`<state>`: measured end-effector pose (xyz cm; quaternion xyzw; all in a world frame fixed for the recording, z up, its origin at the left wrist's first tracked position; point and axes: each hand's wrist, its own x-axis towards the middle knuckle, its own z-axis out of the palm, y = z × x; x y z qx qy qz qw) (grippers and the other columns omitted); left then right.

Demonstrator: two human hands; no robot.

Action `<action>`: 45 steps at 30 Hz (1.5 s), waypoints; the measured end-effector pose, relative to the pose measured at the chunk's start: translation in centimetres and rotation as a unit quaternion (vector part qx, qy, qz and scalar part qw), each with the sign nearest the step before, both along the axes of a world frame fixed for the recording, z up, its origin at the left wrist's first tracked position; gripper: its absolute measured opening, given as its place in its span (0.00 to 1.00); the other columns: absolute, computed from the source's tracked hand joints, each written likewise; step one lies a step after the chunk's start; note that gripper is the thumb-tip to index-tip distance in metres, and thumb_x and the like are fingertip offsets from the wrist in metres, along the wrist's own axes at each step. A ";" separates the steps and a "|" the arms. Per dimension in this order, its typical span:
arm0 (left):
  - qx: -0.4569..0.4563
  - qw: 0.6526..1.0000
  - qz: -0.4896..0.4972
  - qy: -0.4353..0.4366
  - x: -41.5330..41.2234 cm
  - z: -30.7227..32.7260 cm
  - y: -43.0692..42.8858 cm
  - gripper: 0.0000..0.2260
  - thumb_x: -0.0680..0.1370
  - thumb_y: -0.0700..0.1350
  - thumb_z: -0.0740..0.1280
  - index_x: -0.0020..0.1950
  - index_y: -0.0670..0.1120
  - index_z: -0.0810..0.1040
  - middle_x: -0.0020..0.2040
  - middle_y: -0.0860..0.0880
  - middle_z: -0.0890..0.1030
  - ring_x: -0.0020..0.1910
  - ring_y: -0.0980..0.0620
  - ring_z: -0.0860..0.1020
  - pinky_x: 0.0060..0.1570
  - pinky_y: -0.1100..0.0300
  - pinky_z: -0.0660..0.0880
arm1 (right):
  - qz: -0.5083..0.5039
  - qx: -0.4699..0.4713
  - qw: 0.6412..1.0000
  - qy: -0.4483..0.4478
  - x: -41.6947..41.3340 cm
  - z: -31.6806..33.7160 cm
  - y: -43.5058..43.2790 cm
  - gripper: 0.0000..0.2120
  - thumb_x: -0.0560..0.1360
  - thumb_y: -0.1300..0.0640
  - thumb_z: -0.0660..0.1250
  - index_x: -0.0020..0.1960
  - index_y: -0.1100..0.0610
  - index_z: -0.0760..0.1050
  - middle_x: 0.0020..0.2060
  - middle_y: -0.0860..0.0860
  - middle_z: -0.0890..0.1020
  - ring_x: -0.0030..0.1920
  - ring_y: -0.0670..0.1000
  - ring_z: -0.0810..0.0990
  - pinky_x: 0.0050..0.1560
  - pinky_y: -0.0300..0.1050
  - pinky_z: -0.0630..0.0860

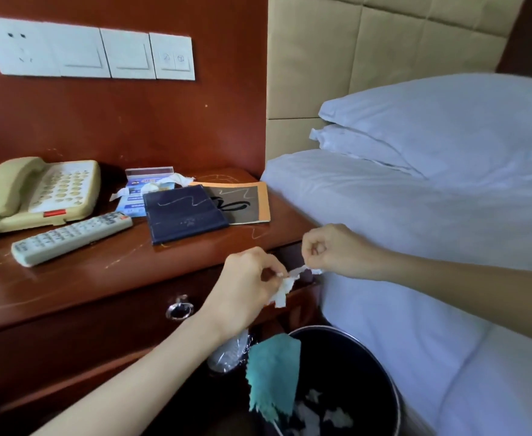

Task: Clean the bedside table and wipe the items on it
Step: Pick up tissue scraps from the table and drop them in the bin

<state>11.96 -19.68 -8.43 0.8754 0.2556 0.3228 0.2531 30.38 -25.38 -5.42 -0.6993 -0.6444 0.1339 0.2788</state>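
The wooden bedside table (107,278) carries a cream telephone (35,193), a grey remote control (69,237), a blue tissue packet (146,190), a dark blue folder (184,214) and an orange booklet (246,202). In front of the table's right edge my left hand (246,287) and my right hand (334,251) both pinch a piece of white tissue paper (286,283), stretched between them above a black waste bin (346,382). A teal cloth (274,376) hangs over the bin's rim.
A bed with white sheets and two pillows (431,136) fills the right side. White switch plates (85,51) sit on the red wall panel. The table drawer has a metal ring pull (179,309). Crumpled clear plastic (230,354) lies beside the bin, and white scraps lie inside it.
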 end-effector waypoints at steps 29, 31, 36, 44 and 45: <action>-0.144 0.983 -0.002 0.112 3.6 -11.7 -3.5 0.08 0.77 0.39 0.62 0.52 0.44 0.80 0.47 0.48 0.83 0.40 0.54 0.78 0.39 0.72 0.69 | 0.061 -0.319 0.934 -0.148 3.3 -8.3 -1.3 0.10 0.70 0.65 0.69 0.51 0.62 0.79 0.45 0.54 0.83 0.42 0.48 0.76 0.30 0.24 0.65; -0.119 0.988 0.001 0.094 3.1 -10.6 -3.1 0.08 0.77 0.39 0.62 0.52 0.45 0.80 0.46 0.49 0.82 0.38 0.57 0.75 0.38 0.72 0.69 | 0.067 -0.306 0.941 -0.130 3.3 -7.7 -1.2 0.11 0.70 0.64 0.70 0.52 0.62 0.79 0.48 0.55 0.84 0.47 0.53 0.79 0.35 0.26 0.68; -0.016 0.999 -0.010 0.051 1.7 -6.4 -1.9 0.08 0.77 0.41 0.63 0.53 0.48 0.79 0.47 0.52 0.80 0.45 0.54 0.79 0.49 0.59 0.75 | 0.091 -0.266 0.959 -0.033 3.2 -3.6 -0.1 0.09 0.71 0.63 0.71 0.51 0.62 0.79 0.45 0.62 0.84 0.40 0.50 0.79 0.40 0.39 0.74; 0.096 0.995 0.026 -0.021 -1.0 2.7 0.9 0.06 0.77 0.41 0.65 0.51 0.48 0.80 0.41 0.52 0.82 0.39 0.57 0.77 0.43 0.65 0.72 | 0.121 -0.161 0.976 0.087 2.7 3.3 2.4 0.06 0.73 0.63 0.70 0.50 0.62 0.80 0.35 0.48 0.85 0.41 0.47 0.84 0.44 0.39 0.80; 0.102 0.994 0.031 -0.022 -1.6 3.4 1.4 0.06 0.77 0.41 0.65 0.50 0.48 0.80 0.41 0.52 0.82 0.39 0.57 0.77 0.43 0.65 0.72 | 0.118 -0.142 0.978 0.094 2.6 3.9 2.9 0.07 0.73 0.63 0.70 0.50 0.63 0.80 0.35 0.49 0.85 0.41 0.47 0.84 0.44 0.39 0.80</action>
